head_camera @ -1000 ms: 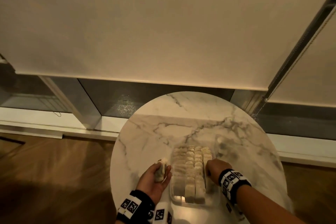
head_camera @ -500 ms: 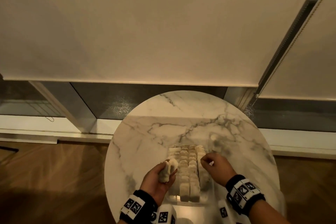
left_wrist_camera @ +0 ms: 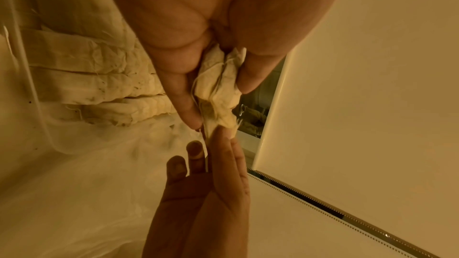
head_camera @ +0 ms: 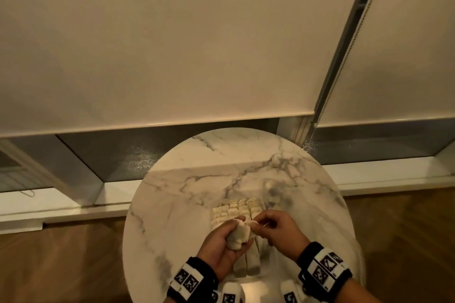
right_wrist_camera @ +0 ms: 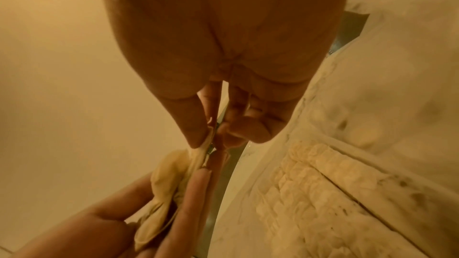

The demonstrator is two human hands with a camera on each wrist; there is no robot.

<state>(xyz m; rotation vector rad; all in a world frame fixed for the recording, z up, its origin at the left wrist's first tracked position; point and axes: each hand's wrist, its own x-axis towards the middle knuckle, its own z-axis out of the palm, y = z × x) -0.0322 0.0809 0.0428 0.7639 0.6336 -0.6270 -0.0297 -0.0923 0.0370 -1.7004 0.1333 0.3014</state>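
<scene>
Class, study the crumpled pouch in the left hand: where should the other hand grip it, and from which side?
Pinch the pouch by its thin, flattened free end, coming from the right, opposite the left hand. That palm and fingers wrap the bulky body, so only this tip sticks out; the right hand pinches there.

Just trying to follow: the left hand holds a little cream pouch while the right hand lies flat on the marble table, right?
Not quite: the left hand holds the pouch, but the right hand pinches the pouch's tip, off the table, as the right wrist view shows.
</scene>
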